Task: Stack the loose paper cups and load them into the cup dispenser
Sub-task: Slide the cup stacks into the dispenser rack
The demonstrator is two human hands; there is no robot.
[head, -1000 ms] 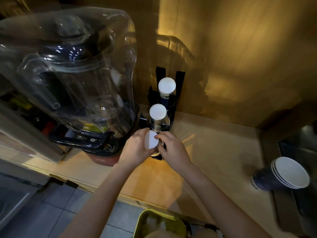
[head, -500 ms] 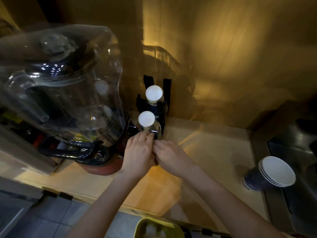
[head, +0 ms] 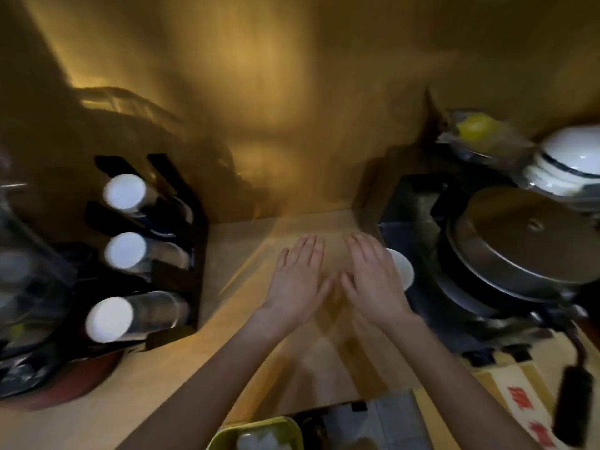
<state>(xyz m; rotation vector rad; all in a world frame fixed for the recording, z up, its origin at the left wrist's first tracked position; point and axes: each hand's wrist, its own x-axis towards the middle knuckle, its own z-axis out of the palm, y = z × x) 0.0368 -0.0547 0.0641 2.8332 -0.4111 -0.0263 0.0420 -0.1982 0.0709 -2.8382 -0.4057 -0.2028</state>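
Nearest, cut off by the bottom edge: a yellow-green tray [head: 259, 430], contents blurred. Farther in, left hand [head: 300, 280] and right hand [head: 373, 280] flat over the counter [head: 227, 336], fingers extended, holding nothing. Behind the right hand, mostly hidden, paper cups [head: 402, 271]. Far left, cup dispenser [head: 181, 254], smeared by motion.
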